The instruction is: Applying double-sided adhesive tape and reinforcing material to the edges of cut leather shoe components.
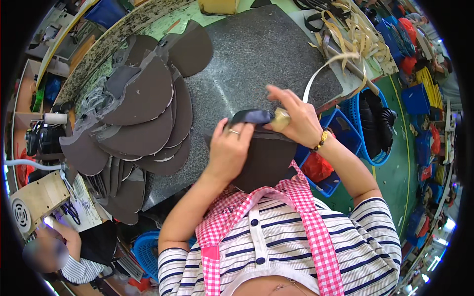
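My left hand (228,154), with a ring on one finger, has its fingers closed over the top edge of a dark brown rounded panel (269,163). The panel lies against my front at the table's near edge. A dark blue-black band (252,117) bulges up along that top edge. My right hand (298,121), with a beaded bracelet at the wrist, pinches a small yellowish piece (281,120) at the band's right end; its exact kind is unclear. One right finger points up and away. A pale strip (321,69) runs from behind this hand toward the far right.
Overlapping dark brown panels (143,93) with grey edging cover the left side of the grey speckled table slab (247,49). Tangled beige strips (345,29) lie far right. Blue baskets (363,148) stand to the right below the table. Another person (69,251) sits lower left beside a wooden box (42,202).
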Demonstrator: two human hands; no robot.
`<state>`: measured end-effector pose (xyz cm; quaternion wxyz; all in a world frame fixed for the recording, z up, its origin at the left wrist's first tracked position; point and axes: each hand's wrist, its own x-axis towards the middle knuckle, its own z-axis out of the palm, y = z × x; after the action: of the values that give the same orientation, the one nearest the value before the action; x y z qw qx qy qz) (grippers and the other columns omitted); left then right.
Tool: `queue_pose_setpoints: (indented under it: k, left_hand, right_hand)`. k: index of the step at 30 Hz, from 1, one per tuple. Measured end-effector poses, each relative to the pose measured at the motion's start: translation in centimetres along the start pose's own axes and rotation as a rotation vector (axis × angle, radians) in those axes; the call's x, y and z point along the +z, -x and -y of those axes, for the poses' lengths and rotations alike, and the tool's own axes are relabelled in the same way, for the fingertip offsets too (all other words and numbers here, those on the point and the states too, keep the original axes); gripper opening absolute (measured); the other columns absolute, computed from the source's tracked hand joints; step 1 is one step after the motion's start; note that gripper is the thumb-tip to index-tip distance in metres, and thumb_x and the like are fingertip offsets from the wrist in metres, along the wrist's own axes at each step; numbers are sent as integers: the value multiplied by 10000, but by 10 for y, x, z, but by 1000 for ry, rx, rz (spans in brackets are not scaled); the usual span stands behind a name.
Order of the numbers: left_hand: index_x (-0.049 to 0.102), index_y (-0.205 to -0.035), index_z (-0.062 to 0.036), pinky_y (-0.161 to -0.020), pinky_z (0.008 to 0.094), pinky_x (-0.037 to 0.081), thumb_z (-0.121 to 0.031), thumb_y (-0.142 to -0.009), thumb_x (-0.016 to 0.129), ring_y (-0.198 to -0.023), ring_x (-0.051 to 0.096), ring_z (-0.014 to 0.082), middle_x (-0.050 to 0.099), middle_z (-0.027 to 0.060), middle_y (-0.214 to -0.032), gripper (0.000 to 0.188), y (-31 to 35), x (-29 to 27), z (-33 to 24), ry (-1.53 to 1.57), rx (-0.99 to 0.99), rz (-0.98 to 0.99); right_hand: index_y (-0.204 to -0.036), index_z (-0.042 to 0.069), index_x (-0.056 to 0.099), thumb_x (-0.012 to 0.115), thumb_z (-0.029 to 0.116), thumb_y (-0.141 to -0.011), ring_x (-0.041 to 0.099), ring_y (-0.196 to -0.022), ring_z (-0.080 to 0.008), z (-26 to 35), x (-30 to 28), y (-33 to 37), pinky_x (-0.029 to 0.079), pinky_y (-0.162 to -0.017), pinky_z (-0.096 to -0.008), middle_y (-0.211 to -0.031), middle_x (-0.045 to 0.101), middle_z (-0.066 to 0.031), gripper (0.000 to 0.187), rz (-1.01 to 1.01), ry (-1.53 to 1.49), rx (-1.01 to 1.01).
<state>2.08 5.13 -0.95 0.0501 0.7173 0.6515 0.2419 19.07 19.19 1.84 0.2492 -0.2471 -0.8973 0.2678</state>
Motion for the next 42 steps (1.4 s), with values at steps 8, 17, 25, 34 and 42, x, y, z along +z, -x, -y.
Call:
queue_pose_setpoints:
  k: [8,17,25,34,42]
  left_hand:
    - [675,-1102,-80,-1020,454,394,-72,-751,643,-1177,532,256,599,71,-1235,353,-30,-30,20,-174,185,-76]
    - [644,-1163,4,-1060,430,383,-109,-797,565,-1188,543,250,587,118,-1278,391,-17,-21,20,-224,285,46]
    - [605,-1234,-35,-1029,432,427,-62,-803,592,-1181,577,269,601,109,-1287,432,-5,-34,26,-154,263,88]
    - [610,-1028,-48,-905,403,416,-191,-724,794,-1041,518,318,583,129,-1097,383,-30,-29,18,156,-148,-55]
    - [549,-910,-50,-592,188,416,32,-785,732,-641,490,25,563,-44,-772,236,-17,-25,3,838,-551,-94]
  right_hand:
    - [-1382,111,428,776,158,-687,684,-869,-266,-10,4,12,563,-674,-355,-1238,602,-88,779,8,8,-24]
    - [-1231,102,591,668,76,-698,657,-698,-144,-18,1,9,554,-572,-270,-1302,599,-38,539,233,174,-438]
    - [-1085,101,671,680,46,-632,688,-789,-175,-50,-23,10,558,-587,-322,-1223,653,-57,457,373,-94,-441]
    - [-1101,2,620,734,209,-822,649,-809,-134,-5,-12,-9,512,-747,-282,-888,683,-71,366,96,-584,406]
    - [-924,15,684,800,221,-709,680,-737,-300,15,-14,-16,509,-669,-355,-763,686,-141,320,593,-299,356]
